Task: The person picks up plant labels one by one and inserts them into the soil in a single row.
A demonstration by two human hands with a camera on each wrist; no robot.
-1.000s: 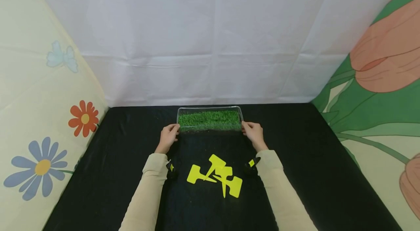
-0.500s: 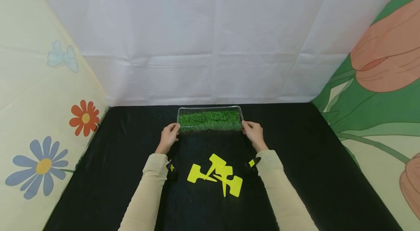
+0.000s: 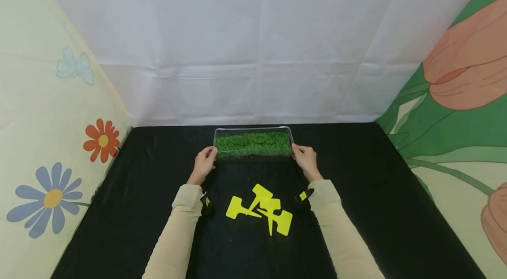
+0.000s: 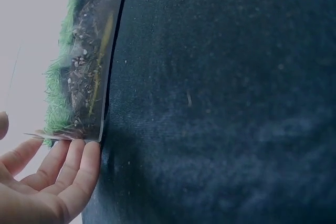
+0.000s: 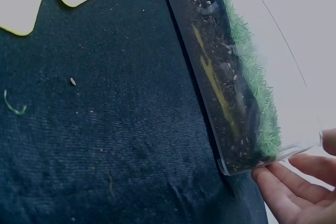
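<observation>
A clear rectangular plastic box stands near the back of the black-covered table. Dark soil with pale specks shows through its wall, and green grass covers the top. My left hand holds the box's left end at the near corner; in the left wrist view several fingertips press the end wall, with the thumb apart at the frame edge. At the opposite end, my right hand grips the near corner, its thumb by the rim and its fingers against the wall. Both box ends are partly hidden by fingers.
Several yellow T-shaped plant labels lie overlapping on the black cloth between my forearms. White fabric hangs behind the table. Flower-printed cloths flank the left and right sides. Small crumbs dot the cloth.
The whole head view has shifted very slightly. Both hands stay at the ends of the box, and neither the box nor the yellow plant labels have visibly moved on the table.
</observation>
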